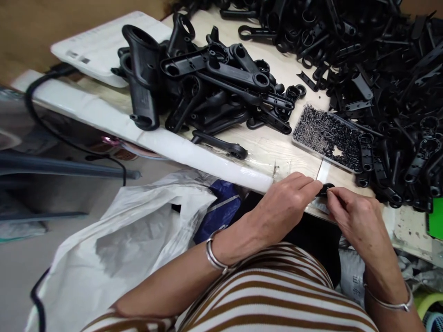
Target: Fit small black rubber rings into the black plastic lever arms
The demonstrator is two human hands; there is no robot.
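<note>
Two hands pinch a small black part [325,189].

The clear tray [309,148] near the left hand [284,207] and right hand [358,216] holds tiny bits [318,129]; black parts [221,87] crowd around.

Pale wooden table [277,157], piled black plastic parts [238,85], tray of tiny pieces [309,148]

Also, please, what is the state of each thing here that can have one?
Left hand: closed on small part.
Right hand: fingertips closed on small part.
Tray: open, bare patch inside.
White bag: open.
Cable: seemingly plugged into white device.
Black parts: loose, heaped.
</note>
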